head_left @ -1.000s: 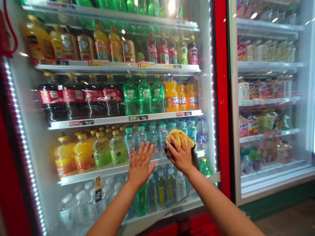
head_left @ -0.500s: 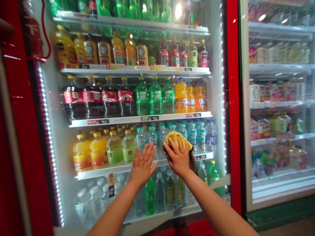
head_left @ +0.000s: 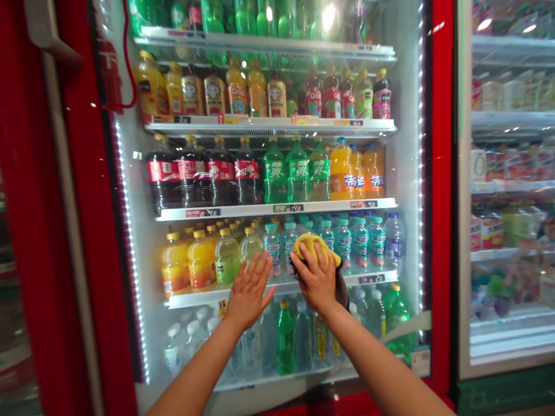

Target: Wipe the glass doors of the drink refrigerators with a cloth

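Both hands reach up in front of the glass door of a lit drinks fridge. My left hand [head_left: 250, 292] has its fingers spread flat toward the glass and holds nothing. To its right, my right hand [head_left: 317, 277] presses a yellow cloth [head_left: 310, 240] with a dark underside, its fingers bent over the cloth. Part of the dark side hangs below, beside the wrist. Behind the hands, through the glass, stand blue-capped bottles [head_left: 343, 242] and green-yellow juice bottles [head_left: 226, 260].
A red door frame [head_left: 440, 190] borders the fridge on the right, with a second glass-fronted fridge [head_left: 463, 358] beyond it. At the upper left are a metal handle [head_left: 43, 26] and a red cord [head_left: 131, 63].
The fridge and its bottles have shifted right in the view, while both hands stay at nearly the same place in the picture. The cloth is still under my right hand.
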### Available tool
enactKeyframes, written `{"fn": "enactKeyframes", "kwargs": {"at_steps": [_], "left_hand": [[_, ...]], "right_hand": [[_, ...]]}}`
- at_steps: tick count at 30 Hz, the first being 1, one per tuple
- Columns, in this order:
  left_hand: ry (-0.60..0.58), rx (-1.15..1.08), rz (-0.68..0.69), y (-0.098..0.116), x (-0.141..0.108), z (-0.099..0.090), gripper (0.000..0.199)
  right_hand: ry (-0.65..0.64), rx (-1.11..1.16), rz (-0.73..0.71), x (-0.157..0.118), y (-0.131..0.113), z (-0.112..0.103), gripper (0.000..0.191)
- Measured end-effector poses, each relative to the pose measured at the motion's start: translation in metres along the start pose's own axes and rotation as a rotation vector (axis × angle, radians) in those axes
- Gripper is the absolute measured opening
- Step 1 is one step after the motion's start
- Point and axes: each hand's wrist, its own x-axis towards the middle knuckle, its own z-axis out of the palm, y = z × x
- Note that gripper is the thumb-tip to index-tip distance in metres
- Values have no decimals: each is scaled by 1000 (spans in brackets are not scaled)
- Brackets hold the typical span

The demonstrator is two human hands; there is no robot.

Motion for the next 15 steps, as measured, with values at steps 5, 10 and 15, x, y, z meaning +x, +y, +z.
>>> {"fn": "enactKeyframes", "kwargs": {"at_steps": [5,10,15], "left_hand": [[0,7,40,-17,-12,-4,82],[38,-3,-5,-30,-9,-3,80],[58,-32,27,-37,-12,0,77]], "right_hand": [[-49,5,-96,-19,24,-14,61],[98,-86,168,39,-2,-1,66],[14,-64,40,23,-52,12,63]]}}
